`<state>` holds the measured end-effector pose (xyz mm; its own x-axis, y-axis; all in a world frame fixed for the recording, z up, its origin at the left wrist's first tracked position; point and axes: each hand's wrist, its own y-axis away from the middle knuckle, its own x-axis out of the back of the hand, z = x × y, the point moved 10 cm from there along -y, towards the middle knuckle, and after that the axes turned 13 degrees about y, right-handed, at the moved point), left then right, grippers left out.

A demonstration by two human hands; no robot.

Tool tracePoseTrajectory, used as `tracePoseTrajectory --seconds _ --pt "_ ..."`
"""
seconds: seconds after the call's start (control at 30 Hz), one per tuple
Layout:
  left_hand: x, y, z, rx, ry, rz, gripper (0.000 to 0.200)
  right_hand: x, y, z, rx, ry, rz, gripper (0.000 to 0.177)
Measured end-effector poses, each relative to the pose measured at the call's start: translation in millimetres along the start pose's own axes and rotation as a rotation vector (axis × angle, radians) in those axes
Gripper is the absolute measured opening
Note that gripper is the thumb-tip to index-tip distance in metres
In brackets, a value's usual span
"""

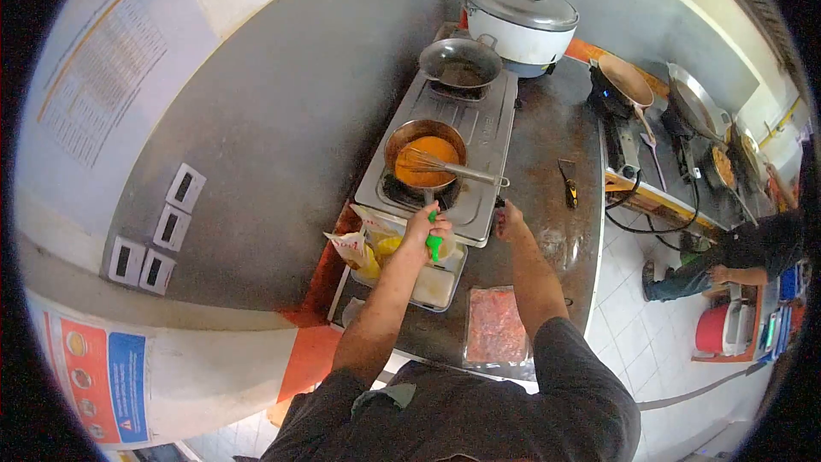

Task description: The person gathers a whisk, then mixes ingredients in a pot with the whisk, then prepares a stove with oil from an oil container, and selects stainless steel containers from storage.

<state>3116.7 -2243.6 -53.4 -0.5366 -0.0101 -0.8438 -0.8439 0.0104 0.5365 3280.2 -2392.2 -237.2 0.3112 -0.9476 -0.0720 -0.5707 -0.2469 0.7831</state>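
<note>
A saucepan of orange sauce sits on the near burner of a two-burner gas stove. Across its rim leans a wire whisk, handle pointing right. My left hand is wrapped round a green grip that lines up with the saucepan's handle. At the stove's right front side, my right hand has its fingers closed on a black control knob. Below my left hand lies a tray with containers and an opened packet.
A wok stands on the far burner, with a large lidded rice cooker behind it. On the counter lie a black-and-yellow tool and a flat bag of reddish food. At right, a person stands near more pans.
</note>
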Motion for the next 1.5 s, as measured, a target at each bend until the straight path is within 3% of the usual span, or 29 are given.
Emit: tracePoseTrajectory --seconds 0.07,0.2,0.27,0.3,0.37,0.5,0.57,0.6,0.67,0.73,0.8,0.87,0.9,0.97,1.0,1.07,1.1,1.13,1.2,1.23,1.3,1.47,1.5 --pt "-4 3 2 -0.041 -0.022 0.013 0.020 1 -24 -2 -0.023 -0.142 -0.028 0.036" --pt "-3 6 -1 0.035 0.100 -0.011 0.016 9 -48 -6 -0.068 0.112 -0.082 0.030" --pt "-5 6 -2 0.052 0.089 -0.036 0.015 16 -34 -42 0.237 0.498 0.002 0.031" --pt "-5 6 -1 0.037 0.089 -0.049 0.014 15 -37 -44 0.236 0.495 0.001 0.031" --pt "-2 6 -1 0.029 0.088 -0.055 0.013 8 -45 -66 0.606 1.014 0.054 0.036" --pt "-7 6 -1 0.006 0.054 -0.077 0.015 13 -37 -71 0.581 1.104 0.114 0.042" --pt "-21 21 -9 -0.008 0.043 -0.060 0.017 -7 -32 -84 0.848 1.521 0.133 0.044" --pt "-23 33 -9 -0.109 -0.043 0.043 0.019 -11 -31 -86 0.856 1.516 0.136 0.044" --pt "-17 41 -2 -0.214 -0.131 0.137 0.021 28 28 -132 0.993 0.918 0.718 0.042" --pt "-10 36 -11 -0.092 -0.111 0.012 0.023 30 53 -169 1.016 0.744 0.598 0.042" --pt "-1 35 -11 -0.065 -0.013 0.052 0.022 30 59 -181 1.014 0.577 0.473 0.042" --pt "-14 28 -16 0.076 0.093 -0.180 0.022 32 34 -170 0.781 1.090 0.485 0.045" --pt "-5 25 -13 -0.001 0.116 -0.055 0.023 32 11 -146 0.675 1.273 0.417 0.048" --pt "-7 24 -17 0.032 0.167 -0.082 0.022 36 -77 -73 0.616 0.408 -0.267 0.036" --pt "-9 23 -19 0.064 0.224 -0.094 0.020 21 -60 -77 0.631 0.404 -0.272 0.036" --pt "-12 23 -22 0.071 0.254 -0.082 0.019 11 -9 -91 0.719 0.974 0.244 0.026" --pt "-13 21 -23 0.071 0.247 -0.101 0.019 11 -25 -83 0.721 0.966 0.240 0.026" --pt "-12 18 -24 0.074 0.238 -0.117 0.019 8 -50 -81 0.960 0.992 0.244 0.021" --pt "-8 15 -26 0.077 0.223 -0.117 0.019 3 -55 -81 1.199 0.995 0.259 0.017" --pt "-11 17 -28 0.079 0.249 -0.119 0.018 11 -83 -67 0.832 0.754 0.060 0.016" --pt "-12 17 -28 0.086 0.265 -0.121 0.018 12 -97 -46 0.471 0.493 -0.125 0.015" --pt "-12 18 -26 0.038 0.183 -0.108 0.018 -6 -41 -12 -0.160 -0.465 -0.265 0.017" --pt "-14 18 -26 0.041 0.179 -0.112 0.018 -9 -32 -18 -0.154 -0.468 -0.265 0.017"
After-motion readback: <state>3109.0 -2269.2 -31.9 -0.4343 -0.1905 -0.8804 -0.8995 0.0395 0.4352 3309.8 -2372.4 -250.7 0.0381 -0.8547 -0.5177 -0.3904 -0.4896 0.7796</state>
